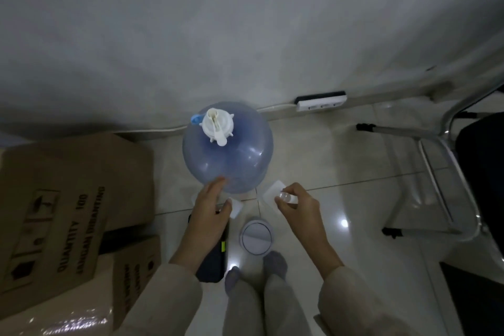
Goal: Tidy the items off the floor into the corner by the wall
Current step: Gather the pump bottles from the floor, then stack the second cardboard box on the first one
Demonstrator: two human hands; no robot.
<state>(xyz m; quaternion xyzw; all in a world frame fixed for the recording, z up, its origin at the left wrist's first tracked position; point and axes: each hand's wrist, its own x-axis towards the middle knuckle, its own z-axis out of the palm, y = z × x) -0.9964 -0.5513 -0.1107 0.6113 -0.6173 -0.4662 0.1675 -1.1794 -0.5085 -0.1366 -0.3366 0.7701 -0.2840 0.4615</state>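
A large blue water jug point(231, 150) with a white pump cap point(216, 124) stands upright on the tiled floor by the wall. My left hand point(211, 204) hovers just in front of the jug's near side, fingers apart, holding nothing. My right hand point(296, 203) is closed around a small clear cup-like item point(285, 196). White flat pieces lie on the floor beneath each hand: one point(236, 207) by my left fingers, another point(273, 191) by my right. A round grey lid-like object point(255, 236) and a dark flat item point(214, 262) lie near my feet.
Stacked cardboard boxes point(71, 199) fill the left side. A white power strip point(320, 102) and its cable run along the wall base. A metal-framed chair point(436, 180) stands at the right. My socked feet point(275, 263) are on glossy tiles.
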